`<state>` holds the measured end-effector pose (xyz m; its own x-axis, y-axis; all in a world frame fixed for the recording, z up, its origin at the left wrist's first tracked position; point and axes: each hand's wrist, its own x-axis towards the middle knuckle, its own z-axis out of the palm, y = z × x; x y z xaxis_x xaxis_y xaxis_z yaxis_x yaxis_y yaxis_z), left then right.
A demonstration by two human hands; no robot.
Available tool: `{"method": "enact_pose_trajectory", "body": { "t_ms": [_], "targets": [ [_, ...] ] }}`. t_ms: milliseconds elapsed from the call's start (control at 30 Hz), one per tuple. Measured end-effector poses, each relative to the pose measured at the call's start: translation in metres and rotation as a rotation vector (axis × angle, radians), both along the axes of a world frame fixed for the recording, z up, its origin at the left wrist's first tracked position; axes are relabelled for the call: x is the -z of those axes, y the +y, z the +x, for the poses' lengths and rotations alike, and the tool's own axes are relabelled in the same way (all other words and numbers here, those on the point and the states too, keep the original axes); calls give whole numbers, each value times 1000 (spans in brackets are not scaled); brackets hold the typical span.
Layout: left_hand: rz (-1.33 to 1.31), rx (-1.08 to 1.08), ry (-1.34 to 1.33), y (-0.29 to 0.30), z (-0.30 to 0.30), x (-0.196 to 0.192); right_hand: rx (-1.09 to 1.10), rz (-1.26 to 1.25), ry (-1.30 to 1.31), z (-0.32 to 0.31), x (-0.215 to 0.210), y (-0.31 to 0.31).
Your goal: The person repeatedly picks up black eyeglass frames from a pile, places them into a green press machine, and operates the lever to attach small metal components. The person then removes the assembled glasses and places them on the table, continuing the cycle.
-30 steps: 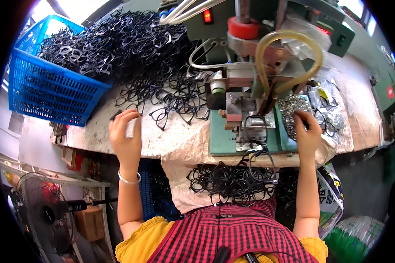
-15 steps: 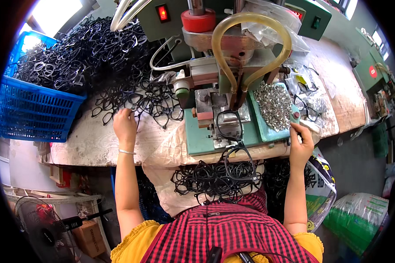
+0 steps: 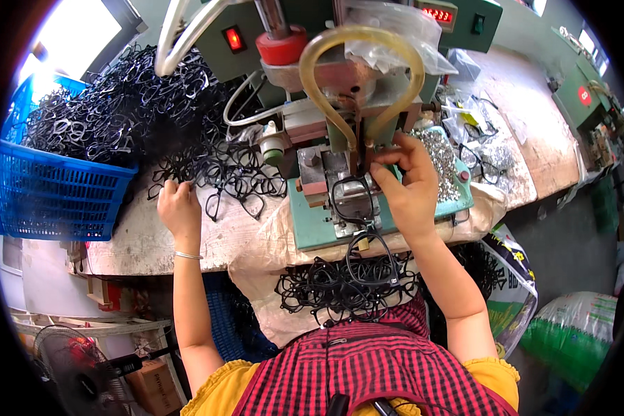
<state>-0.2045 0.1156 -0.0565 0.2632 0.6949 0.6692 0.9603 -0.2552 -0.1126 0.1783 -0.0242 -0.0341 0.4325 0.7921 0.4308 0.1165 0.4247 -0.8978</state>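
A black eyeglass frame (image 3: pixel 392 280) sits at the machine's metal fixture (image 3: pixel 339 165), one rim under the press head and the other hanging past the base's front. My right hand (image 3: pixel 410 191) is raised beside the press head, thumb and fingertips pinched close to the lower end of the tubes; anything between them is too small to see. My left hand (image 3: pixel 180 213) is closed at the near edge of a spread of loose black eyeglass frames (image 3: pixel 232 173) on the table. Its fingertips meet the frames, but what they grip is hidden.
A green tray of small metal parts (image 3: pixel 442 163) stands behind my right hand. More black frames (image 3: pixel 326 288) lie on my lap. A blue basket (image 3: pixel 55 194) heaped with frames stands at the left. A curved yellowish tube (image 3: pixel 412 59) arches over the press; plastic bags lie beyond the tray.
My right hand has moved from the tray's right edge leftward to the press head. My left hand has shifted slightly left along the loose frames. The view has also shifted a little.
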Motion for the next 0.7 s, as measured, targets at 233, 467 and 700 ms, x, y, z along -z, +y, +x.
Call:
{"method": "enact_pose_trajectory", "body": {
  "t_ms": [233, 467, 700],
  "targets": [
    [-137, 481, -1155, -21, 54, -12, -179, -19, 257, -13, -16, -3],
    [-56, 977, -592, -120, 158, -54, -179, -51, 153, -19, -37, -35],
    [-282, 1033, -276, -136, 211, -77, 398, -358, -918, 69, 23, -7]
  ]
}}
